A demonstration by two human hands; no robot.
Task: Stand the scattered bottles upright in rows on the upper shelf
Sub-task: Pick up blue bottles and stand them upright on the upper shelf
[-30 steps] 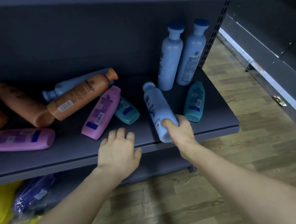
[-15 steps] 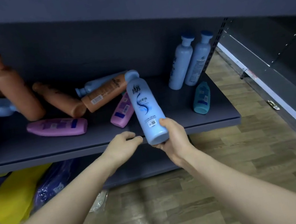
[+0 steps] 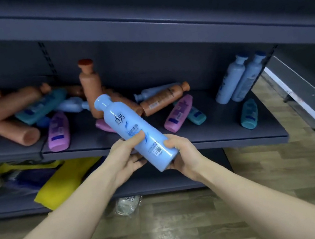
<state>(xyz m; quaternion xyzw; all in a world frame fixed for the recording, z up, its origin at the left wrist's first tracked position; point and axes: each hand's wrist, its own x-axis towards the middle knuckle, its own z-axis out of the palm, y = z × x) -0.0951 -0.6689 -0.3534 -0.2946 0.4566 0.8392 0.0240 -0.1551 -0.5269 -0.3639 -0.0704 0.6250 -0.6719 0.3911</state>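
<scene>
Grey metal shelf [image 3: 225, 123] bears a pale-blue bottle pair [image 3: 227, 83] upright at its right rear. Before the shelf's front edge, the light-blue bottle [image 3: 131, 127] tilts cap-left, gripped by left hand [image 3: 125, 157] at mid-body and right hand [image 3: 185, 156] round the base. Label: dark Chinese characters, a QR code [image 3: 158, 150].

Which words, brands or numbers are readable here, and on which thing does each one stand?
"拉芳": on the light blue bottle, held by the left hand and right hand.
Its smaller print: too blurred to read.
Labels on the other bottles: too blurred.
</scene>
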